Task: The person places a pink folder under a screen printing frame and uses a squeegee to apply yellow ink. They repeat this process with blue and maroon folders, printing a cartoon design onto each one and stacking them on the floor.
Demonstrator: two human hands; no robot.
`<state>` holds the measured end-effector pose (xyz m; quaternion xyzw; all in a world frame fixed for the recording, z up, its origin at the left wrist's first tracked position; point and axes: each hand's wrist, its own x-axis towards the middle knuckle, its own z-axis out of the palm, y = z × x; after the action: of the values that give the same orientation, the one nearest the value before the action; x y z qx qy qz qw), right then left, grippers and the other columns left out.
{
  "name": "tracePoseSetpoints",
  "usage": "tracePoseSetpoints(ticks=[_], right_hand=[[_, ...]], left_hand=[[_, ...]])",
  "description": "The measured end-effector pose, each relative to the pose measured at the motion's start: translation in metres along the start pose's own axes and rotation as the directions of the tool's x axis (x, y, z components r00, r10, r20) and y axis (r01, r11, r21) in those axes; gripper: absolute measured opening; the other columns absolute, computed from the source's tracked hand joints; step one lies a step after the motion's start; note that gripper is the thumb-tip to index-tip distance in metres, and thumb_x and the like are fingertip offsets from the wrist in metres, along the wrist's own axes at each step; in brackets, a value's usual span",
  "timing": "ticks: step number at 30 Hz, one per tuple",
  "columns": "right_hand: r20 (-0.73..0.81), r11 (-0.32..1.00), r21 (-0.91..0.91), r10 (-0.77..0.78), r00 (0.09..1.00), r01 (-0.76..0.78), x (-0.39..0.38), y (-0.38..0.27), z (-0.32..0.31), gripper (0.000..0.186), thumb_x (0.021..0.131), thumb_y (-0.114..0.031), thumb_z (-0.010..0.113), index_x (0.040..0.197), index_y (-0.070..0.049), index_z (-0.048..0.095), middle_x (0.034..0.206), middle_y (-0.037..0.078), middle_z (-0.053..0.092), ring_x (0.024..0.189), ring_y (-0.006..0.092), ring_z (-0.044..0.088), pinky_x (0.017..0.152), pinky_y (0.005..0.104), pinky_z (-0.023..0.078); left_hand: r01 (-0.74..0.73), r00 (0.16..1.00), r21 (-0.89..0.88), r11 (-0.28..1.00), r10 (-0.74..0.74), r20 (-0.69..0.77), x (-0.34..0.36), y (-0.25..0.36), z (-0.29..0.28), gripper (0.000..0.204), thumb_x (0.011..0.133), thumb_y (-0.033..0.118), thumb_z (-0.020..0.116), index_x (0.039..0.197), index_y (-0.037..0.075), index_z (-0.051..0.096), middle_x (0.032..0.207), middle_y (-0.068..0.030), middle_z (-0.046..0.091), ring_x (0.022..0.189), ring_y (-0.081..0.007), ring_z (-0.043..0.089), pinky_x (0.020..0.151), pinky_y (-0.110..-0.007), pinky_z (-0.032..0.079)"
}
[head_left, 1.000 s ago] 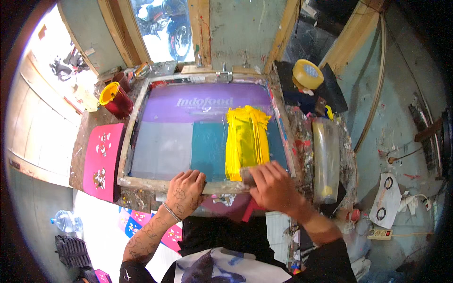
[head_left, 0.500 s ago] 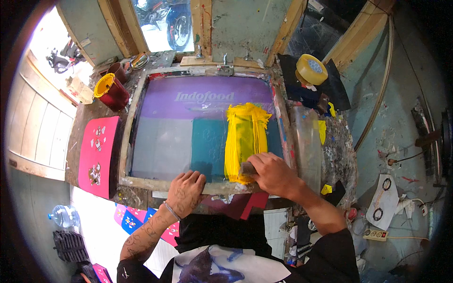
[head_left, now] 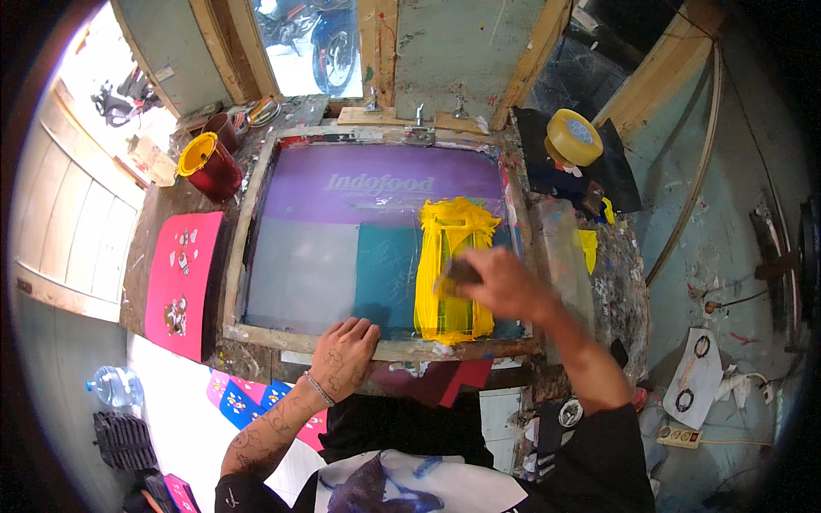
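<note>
Here, a dark, blurred hand tool (head_left: 456, 275) sits over a tall strip of thick yellow ink (head_left: 431, 295) on the right part of a printing mesh (head_left: 304, 265). The person's right hand (head_left: 510, 282) is closed around the tool; motion blur hides whether its edge touches the mesh. The ink lies in streaks, heaped at the far end, with a thinner, see-through band down the middle. Around it, the mesh is purple on the far side, grey at near left and teal beside the ink, all within a worn wooden frame (head_left: 282, 338). The left hand (head_left: 346, 352) lies on the frame's near side, fingers curled over it; whether it grips or merely presses, I cannot tell. The step in hand looks like spreading ink across the mesh. The next move would seem to call for an even, steady stroke, with the frame kept down. Left of the frame are a red pot (head_left: 215, 177) and a pink printed sheet (head_left: 184, 282); a roll of tape (head_left: 577, 138) sits past the far right corner.
</note>
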<state>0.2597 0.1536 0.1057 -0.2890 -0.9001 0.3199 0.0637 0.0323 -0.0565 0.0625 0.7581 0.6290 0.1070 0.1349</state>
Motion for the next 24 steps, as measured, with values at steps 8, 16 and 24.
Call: tracePoseSetpoints(ticks=[8, 16, 24], right_hand=[[-0.089, 0.941, -0.313, -0.163, 0.983, 0.127, -0.034, -0.016, 0.053, 0.024, 0.086, -0.013, 0.072, 0.103, -0.001, 0.060, 0.095, 0.019, 0.067, 0.093, 0.0386, 0.067, 0.079, 0.0480, 0.054], [-0.395, 0.891, -0.452, -0.235, 0.888, 0.035, 0.076, 0.051, 0.028, 0.013, 0.087, -0.008, 0.061, 0.098, -0.001, 0.059, 0.095, 0.020, 0.068, 0.094, 0.0404, 0.067, 0.085, 0.0509, 0.054], [-0.324, 0.968, -0.205, 0.076, 0.943, -0.148, 0.069, 0.038, -0.005, 0.028, 0.086, -0.014, 0.072, 0.108, -0.001, 0.061, 0.102, 0.024, 0.068, 0.101, 0.0458, 0.064, 0.087, 0.0501, 0.051]], left_hand=[[-0.038, 0.999, -0.009, 0.999, 0.038, -0.015, 0.004, -0.001, -0.001, 0.039, 0.069, 0.014, 0.077, 0.101, 0.004, 0.057, 0.096, -0.0098, 0.058, 0.097, -0.0296, 0.060, 0.085, -0.040, 0.049], [-0.014, 1.000, -0.017, 1.000, 0.013, -0.020, 0.004, -0.004, 0.003, 0.043, 0.070, 0.020, 0.081, 0.103, 0.005, 0.058, 0.097, -0.0094, 0.059, 0.097, -0.0299, 0.060, 0.085, -0.040, 0.049], [-0.034, 0.994, -0.065, 0.997, 0.027, -0.108, 0.005, -0.006, 0.006, 0.044, 0.068, 0.027, 0.085, 0.095, 0.006, 0.058, 0.090, -0.0104, 0.059, 0.091, -0.0334, 0.061, 0.080, -0.044, 0.049]])
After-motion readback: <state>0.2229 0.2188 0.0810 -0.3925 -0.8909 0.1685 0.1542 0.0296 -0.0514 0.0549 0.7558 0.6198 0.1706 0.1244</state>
